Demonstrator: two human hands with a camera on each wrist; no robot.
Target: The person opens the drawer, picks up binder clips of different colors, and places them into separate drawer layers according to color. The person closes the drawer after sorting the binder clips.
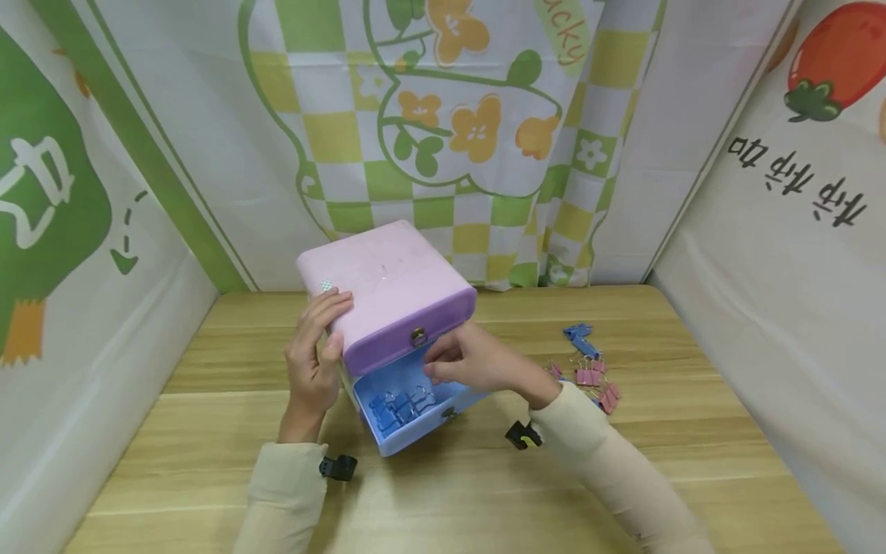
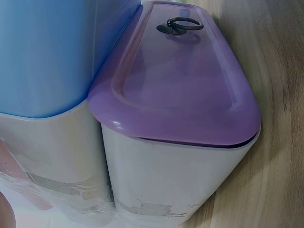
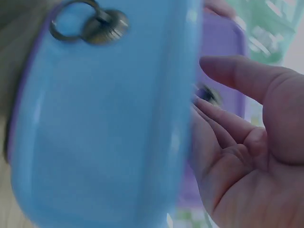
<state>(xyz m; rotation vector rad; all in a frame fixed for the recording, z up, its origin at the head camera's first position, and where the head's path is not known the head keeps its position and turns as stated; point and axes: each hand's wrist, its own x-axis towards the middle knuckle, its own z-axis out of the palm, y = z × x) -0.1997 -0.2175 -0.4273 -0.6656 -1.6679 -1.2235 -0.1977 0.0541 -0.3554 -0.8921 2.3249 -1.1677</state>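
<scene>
A small chest of drawers with a pink top stands on the table. Its blue middle drawer is pulled out, and several blue binder clips lie inside toward the left. My left hand rests on the chest's left side, fingers over the edge of the pink top. My right hand reaches into the blue drawer from the right. In the right wrist view the thumb stands apart from the fingers, whose tips are hidden behind the drawer front; nothing shows between them.
Blue clips and pink binder clips lie loose on the wooden table at the right. The purple top drawer and a purple bottom drawer are closed. A patterned curtain hangs behind.
</scene>
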